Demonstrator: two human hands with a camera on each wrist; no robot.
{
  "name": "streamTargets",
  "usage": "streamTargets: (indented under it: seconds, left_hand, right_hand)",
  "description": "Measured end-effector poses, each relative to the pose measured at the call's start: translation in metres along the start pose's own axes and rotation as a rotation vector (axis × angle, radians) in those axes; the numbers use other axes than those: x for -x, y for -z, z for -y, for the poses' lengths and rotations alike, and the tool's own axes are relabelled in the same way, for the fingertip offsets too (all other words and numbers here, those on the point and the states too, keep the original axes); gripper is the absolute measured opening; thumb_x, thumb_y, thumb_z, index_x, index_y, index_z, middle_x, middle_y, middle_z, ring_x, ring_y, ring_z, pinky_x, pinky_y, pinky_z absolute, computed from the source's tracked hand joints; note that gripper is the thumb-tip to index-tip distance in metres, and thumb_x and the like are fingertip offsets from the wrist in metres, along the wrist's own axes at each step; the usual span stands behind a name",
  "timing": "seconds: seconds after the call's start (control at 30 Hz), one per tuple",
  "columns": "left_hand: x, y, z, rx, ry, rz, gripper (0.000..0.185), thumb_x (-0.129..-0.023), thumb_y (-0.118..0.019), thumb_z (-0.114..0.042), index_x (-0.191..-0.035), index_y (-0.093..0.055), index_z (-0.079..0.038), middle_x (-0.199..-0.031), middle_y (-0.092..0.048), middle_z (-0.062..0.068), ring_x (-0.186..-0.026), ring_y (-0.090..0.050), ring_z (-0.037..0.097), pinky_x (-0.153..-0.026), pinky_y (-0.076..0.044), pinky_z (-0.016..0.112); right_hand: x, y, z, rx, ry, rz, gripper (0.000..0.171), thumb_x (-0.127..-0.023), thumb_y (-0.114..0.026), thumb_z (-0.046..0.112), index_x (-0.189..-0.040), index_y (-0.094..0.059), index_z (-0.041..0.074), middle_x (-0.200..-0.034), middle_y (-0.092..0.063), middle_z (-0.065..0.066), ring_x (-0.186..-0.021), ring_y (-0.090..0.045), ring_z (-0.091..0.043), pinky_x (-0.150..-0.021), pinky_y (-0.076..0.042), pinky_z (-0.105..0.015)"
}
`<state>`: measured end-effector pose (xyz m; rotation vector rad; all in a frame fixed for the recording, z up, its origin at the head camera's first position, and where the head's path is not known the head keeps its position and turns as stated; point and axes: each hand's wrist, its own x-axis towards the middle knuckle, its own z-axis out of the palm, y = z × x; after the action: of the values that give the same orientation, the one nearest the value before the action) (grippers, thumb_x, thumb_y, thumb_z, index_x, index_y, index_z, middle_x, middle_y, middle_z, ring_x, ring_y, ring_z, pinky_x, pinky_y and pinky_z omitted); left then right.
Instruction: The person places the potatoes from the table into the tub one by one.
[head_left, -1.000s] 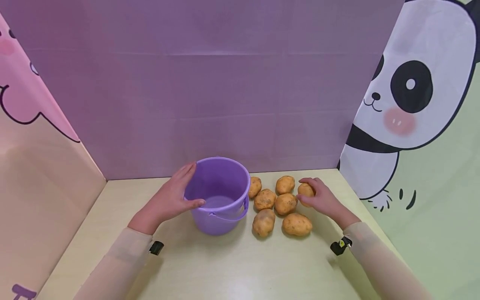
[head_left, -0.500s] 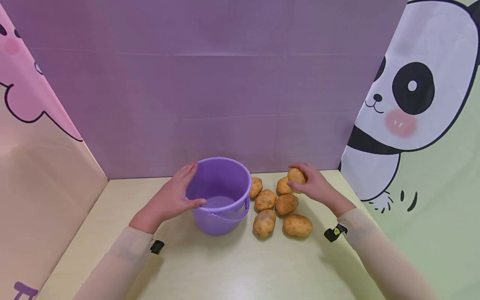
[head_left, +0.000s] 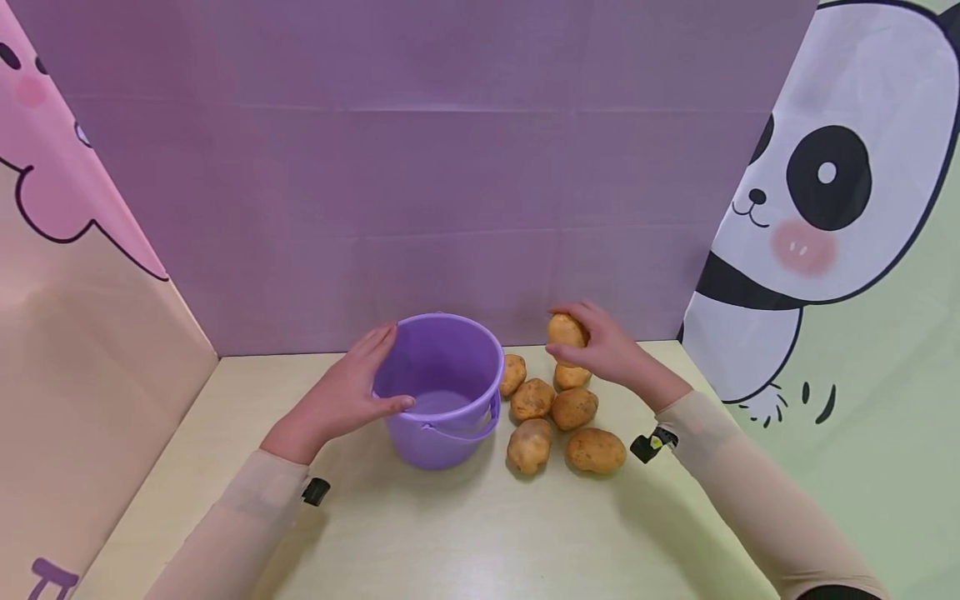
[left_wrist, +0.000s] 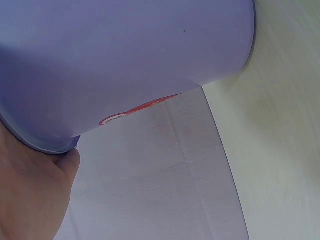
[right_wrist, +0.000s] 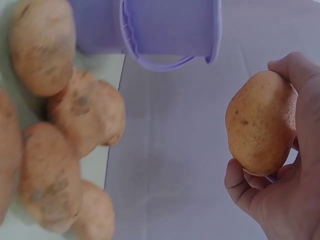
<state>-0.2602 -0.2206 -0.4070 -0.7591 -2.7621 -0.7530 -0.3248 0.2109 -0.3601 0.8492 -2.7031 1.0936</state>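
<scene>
Your right hand (head_left: 611, 350) has its fingers curled round one potato (head_left: 566, 331), which has come up off the table (head_left: 450, 533) and drifted toward nine o'clock, closer to the purple bucket (head_left: 442, 392). So the carry seems underway. Your left hand (head_left: 341, 400) still clasps the bucket's rim at its nine o'clock side, thumb inside. Five potatoes (head_left: 555, 417) remain clustered at the bucket's three o'clock, though one is partly hidden.

A tan, speckled potato (head_left: 566, 330) is held off the desk, right of the bucket (head_left: 442, 392). The purple bucket stands upright, its handle folded down; five potatoes (head_left: 558, 408) lie just right of it.
</scene>
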Motion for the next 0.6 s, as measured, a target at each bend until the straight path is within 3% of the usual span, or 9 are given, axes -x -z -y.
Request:
streamTargets:
  seconds: [0.2,0.6]
  left_hand:
    - [-0.001,0.0,0.001,-0.003,-0.011,-0.004,0.116,-0.094,-0.081,-0.056,-0.17,-0.024,0.01,-0.181,-0.021,0.024,-0.168,-0.016,0.045,-0.133,-0.021,0.063]
    - [-0.001,-0.001,0.0,0.011,0.001,-0.009,0.117,-0.093,-0.083,-0.055,-0.17,-0.024,0.01,-0.181,-0.021,0.025,-0.168,-0.017,0.045,-0.133,-0.022,0.063]
  right_hand:
    - [-0.015,-0.006,0.019,-0.011,0.043,0.044,0.062,-0.097,-0.083,0.034,-0.154,-0.062,0.019,-0.131,-0.059,-0.01,-0.103,-0.063,-0.028,-0.082,-0.059,-0.042]
    - [-0.045,-0.027,0.049,-0.001,0.177,0.103,0.064,-0.095,-0.085,0.033,-0.152,-0.065,0.014,-0.128,-0.059,-0.01,-0.103,-0.063,-0.024,-0.084,-0.06,-0.04]
